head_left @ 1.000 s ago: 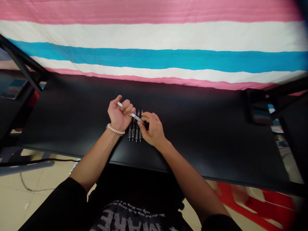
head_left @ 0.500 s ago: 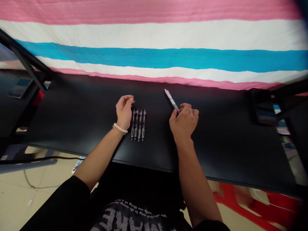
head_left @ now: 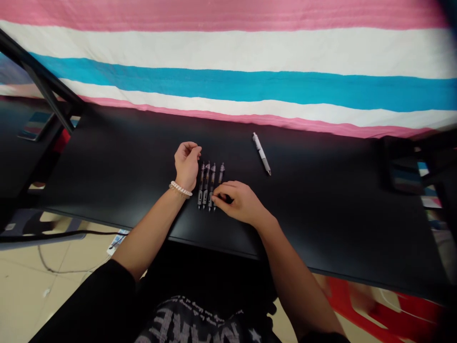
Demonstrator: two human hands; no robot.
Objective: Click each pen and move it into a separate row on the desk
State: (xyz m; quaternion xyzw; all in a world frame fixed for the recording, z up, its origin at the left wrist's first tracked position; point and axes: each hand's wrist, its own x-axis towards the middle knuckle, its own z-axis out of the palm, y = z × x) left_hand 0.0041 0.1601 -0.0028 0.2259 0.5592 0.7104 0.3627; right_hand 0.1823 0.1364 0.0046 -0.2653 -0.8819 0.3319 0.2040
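Several clear-and-grey click pens (head_left: pixel 205 186) lie side by side on the black table, points toward me. My right hand (head_left: pixel 239 200) pinches the rightmost pen (head_left: pixel 221 172) of this row between thumb and fingers. That pen leans a little away from the others at its top, and its middle is partly hidden by my fingertips. Just left of the row rests my left hand (head_left: pixel 187 164), fingers curled against the thumb, nothing visible in it. A white pen (head_left: pixel 262 153) with a grey grip lies apart, farther back and to the right.
The black table (head_left: pixel 321 200) ends at the back against a striped pink, white and blue cloth (head_left: pixel 228 85). A phone (head_left: pixel 35 126) lies far left beside a black metal frame (head_left: pixel 46 90). A dark object (head_left: pixel 405 166) sits at the right end. A red stool (head_left: pixel 357 300) stands below.
My right hand has let go of the white pen, which stays on the table, and has moved left and nearer to the rightmost pen of the row. My left hand has barely moved.
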